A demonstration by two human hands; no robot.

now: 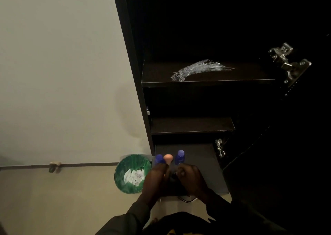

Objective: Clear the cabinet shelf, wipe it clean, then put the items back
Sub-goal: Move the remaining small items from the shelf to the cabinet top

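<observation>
Both my hands are low at the bottom shelf (206,163). My left hand (157,176) curls around a peach, smooth, rounded item (168,158) and a blue bottle (158,159); my right hand (189,178) is curled, though what it pinches I cannot tell (too dark). Another blue plastic bottle (180,155) stands upright just beyond my right fingers. The wiped shelf (207,73), matte dark with wet streaks, lies high above, so the items must go up.
</observation>
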